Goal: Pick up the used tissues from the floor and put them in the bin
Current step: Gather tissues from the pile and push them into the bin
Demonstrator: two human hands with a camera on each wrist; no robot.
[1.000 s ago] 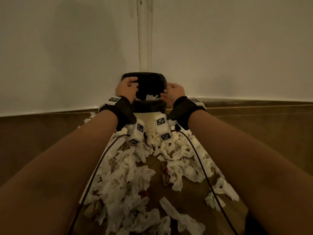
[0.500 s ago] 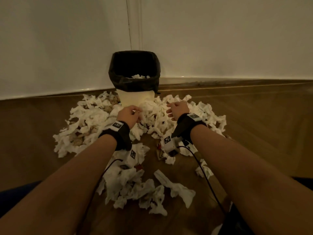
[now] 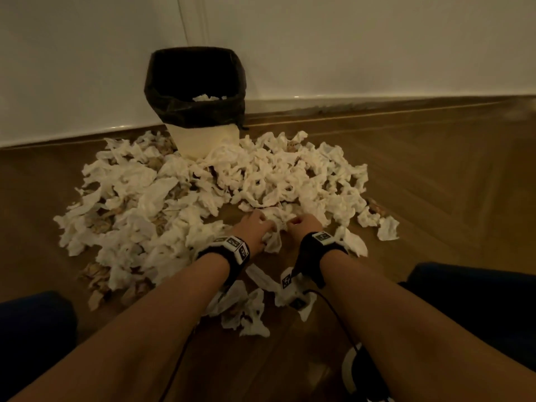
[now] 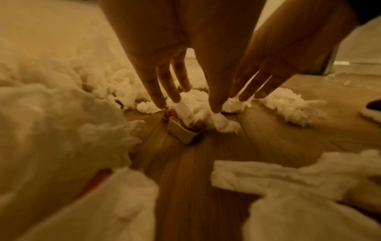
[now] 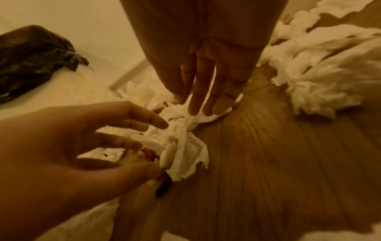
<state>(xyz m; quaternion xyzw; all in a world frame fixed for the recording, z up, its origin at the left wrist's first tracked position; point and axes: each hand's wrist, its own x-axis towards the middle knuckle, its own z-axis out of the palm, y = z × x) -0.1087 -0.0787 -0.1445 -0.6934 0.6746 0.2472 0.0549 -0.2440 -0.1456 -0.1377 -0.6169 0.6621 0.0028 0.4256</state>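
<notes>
The bin (image 3: 200, 111) stands straight up in the corner, its open top facing up, with a black bag (image 3: 162, 91) lining it and a few tissues inside. The used tissues (image 3: 261, 175) lie in a big messy heap on the wooden floor (image 3: 449, 184), spread wide from side to side in front of the bin. The left hand (image 3: 255, 230) and right hand (image 3: 304, 226) are close together on 1 tissue clump (image 5: 181, 143) at the near edge of the heap. Both hands have loose, straight fingers (image 4: 164, 84) touching the clump, not squeezing it yet. A small tan box (image 4: 181, 132) lies under it. Half a second ago the hands were higher, near the bin's base; now they are lower and closer to the person.
</notes>
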